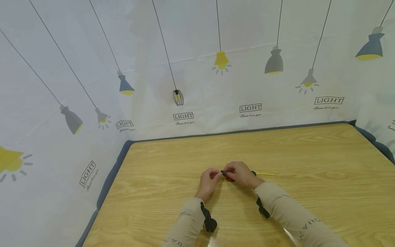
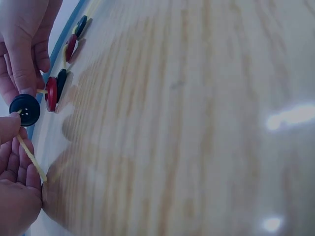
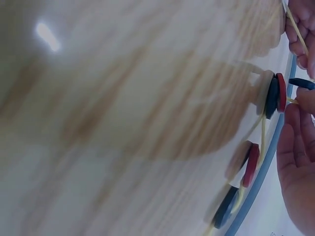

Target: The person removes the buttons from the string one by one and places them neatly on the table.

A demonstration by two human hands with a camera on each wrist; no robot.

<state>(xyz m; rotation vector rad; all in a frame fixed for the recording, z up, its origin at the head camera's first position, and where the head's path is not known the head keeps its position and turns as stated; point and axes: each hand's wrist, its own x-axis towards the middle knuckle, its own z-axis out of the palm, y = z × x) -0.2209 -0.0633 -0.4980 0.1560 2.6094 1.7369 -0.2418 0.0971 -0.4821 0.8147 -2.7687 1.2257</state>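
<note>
A black button [image 2: 24, 110] with small holes stands between my two hands, threaded on a yellow string [image 2: 32, 160]. My left hand [image 1: 208, 183] pinches the string close to the button, its thumb against the rim in the left wrist view. The string's tail hangs past the left fingers. From the other side, my right hand [image 1: 241, 173] grips the button by its edge. Beside the right fingers, a red button [image 3: 281, 93] and another black button [image 3: 271, 96] sit face to face on the string. Farther along it are a second red button [image 3: 251, 164] and a dark button [image 3: 226, 206].
The wooden table [image 1: 160, 164] spreads around both hands, with a dark blue edge at its back and left. A white wall covering [image 1: 197, 75] printed with lamps rises behind. The string's far end [image 1: 266, 174] lies right of the right hand.
</note>
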